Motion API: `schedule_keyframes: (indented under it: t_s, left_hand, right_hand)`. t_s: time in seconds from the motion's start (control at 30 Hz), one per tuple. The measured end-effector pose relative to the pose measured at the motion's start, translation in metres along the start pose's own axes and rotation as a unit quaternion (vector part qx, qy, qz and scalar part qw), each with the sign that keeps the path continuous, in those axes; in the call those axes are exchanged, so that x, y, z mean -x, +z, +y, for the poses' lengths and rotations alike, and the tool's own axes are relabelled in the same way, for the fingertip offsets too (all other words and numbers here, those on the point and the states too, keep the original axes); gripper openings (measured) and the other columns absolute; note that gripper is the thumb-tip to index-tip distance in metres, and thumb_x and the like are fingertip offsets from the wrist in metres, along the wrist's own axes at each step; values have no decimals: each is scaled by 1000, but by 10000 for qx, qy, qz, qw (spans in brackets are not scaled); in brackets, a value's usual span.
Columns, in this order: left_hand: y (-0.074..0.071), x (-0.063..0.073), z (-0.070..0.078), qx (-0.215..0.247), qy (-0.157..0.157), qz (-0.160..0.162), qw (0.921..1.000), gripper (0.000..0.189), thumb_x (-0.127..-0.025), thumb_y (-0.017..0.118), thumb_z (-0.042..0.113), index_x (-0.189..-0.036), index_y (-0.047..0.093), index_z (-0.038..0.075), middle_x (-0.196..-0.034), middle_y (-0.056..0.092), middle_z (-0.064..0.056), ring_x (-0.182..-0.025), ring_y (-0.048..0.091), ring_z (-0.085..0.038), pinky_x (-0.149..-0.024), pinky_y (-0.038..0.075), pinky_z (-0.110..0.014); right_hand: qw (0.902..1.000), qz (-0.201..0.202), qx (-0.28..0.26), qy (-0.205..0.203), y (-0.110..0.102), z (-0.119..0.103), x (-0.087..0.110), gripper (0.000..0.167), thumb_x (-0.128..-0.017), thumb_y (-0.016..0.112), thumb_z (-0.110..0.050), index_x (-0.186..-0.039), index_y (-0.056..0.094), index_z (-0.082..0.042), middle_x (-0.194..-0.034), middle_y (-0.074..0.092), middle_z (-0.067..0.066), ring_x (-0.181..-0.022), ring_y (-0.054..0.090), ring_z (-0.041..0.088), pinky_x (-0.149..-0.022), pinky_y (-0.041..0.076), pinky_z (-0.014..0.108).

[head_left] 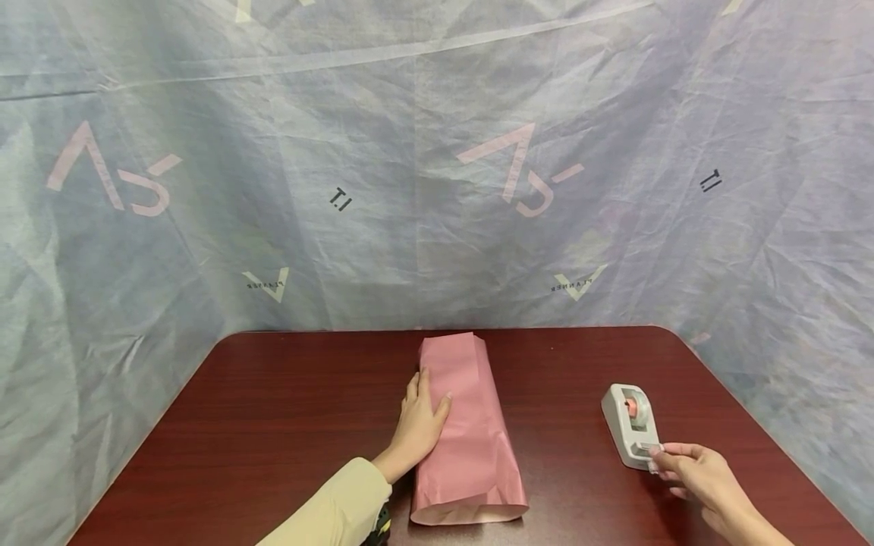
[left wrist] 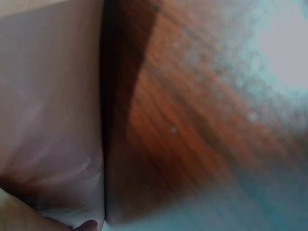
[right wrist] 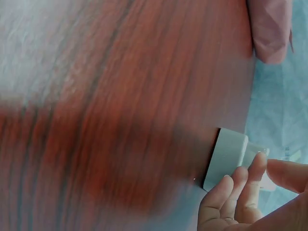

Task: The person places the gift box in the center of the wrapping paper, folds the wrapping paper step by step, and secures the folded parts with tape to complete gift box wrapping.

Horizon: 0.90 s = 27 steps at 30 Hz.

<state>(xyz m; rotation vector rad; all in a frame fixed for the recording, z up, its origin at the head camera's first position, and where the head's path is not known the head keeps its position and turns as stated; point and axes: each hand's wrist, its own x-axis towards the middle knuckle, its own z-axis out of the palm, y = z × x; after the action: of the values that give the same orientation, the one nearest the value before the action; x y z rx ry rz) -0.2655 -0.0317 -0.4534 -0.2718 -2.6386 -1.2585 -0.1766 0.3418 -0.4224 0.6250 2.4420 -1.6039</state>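
"At six o'clock, head view: what lies there?"

"Pink paper, a flattened tube on the dark red table, near end gaping."

"Left hand?"

"On the tube's nine o'clock edge. Thumb apart from fingers, resting spread."

"Right hand?"

"Four o'clock. Thumb and forefinger pinching clear tape at the dispenser, near end. Dispenser stands at the tube's three o'clock, well apart."

"Twelve?"

"Grey printed cloth."
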Motion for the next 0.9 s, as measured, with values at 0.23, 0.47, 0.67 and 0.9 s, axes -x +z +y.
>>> schedule_keyframes:
  t_s: [0.23,0.47,0.67,0.9]
  left_hand:
    - [-1,-1,1,7,-12,-11,10000,66,-93,50,32,-144,21,2,-142,27,-28,-124,34,-49,-95,35,-58]
    - [-1,-1,1,-26,-11,-21,10000,66,-93,49,33,-144,21,2,-142,27,-28,-124,34,-48,-96,35,-57]
    - [-1,-2,1,-23,55,-25,10000,66,-93,49,33,-144,21,1,-142,26,-28,-125,34,-48,-96,35,-58]
    - [-3,0,1,-33,45,-77,10000,65,-93,48,32,-143,21,0,-142,26,-29,-124,34,-49,-95,35,-58]
  right_hand:
    - [9999,37,6,-95,1,5,-6,57,-86,63,-25,-119,37,13,-76,66,-7,-70,59,7,-63,52,29]
    - [9987,154,63,-491,4,6,-8,46,-85,61,-13,-113,39,16,-73,67,-3,-66,62,4,-63,53,26]
    - [9977,193,-72,-651,5,8,-11,35,-84,58,-3,-107,42,17,-71,65,-1,-64,62,5,-63,55,25]
    - [9985,-239,-290,-400,2,14,-13,15,-83,55,0,-97,52,7,-74,63,-2,-68,60,9,-66,55,28]
